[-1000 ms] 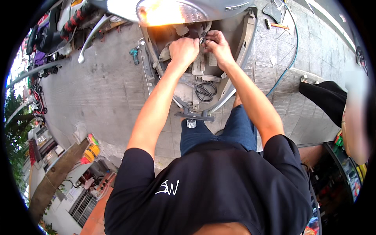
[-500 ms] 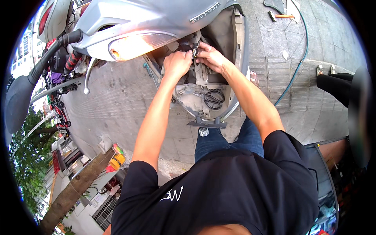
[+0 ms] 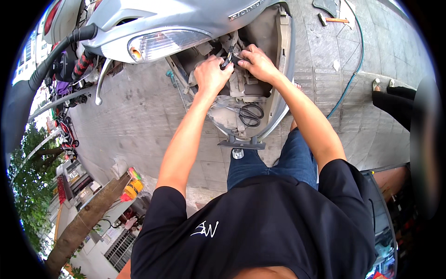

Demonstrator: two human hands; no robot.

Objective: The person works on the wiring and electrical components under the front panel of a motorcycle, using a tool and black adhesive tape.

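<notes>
Both of my hands work inside the opened front of a grey scooter (image 3: 186,14), where its inner frame is bare. My left hand (image 3: 212,76) is closed, thumb and fingers pinching a black wire (image 3: 230,55) that comes down from above. Just to its right, my right hand (image 3: 259,64) is bent with fingers and thumb together at a small dark piece beside the wire; what it grips is mostly hidden. Below my hands, black-handled scissors (image 3: 251,115) lie in the lower part of the dusty front cavity. The clear lamp (image 3: 169,43) sits left of the cavity, unlit.
A brake lever (image 3: 103,83) and a mirror (image 3: 18,111) stick out at the left. On the paving at upper right lie a hammer (image 3: 332,19) and a blue-green hose (image 3: 350,86). A person in black trousers (image 3: 395,104) is at the right.
The lamp glowed orange before and is now unlit. My right hand has shifted slightly right, away from my left hand. The left has turned a little at the wire.
</notes>
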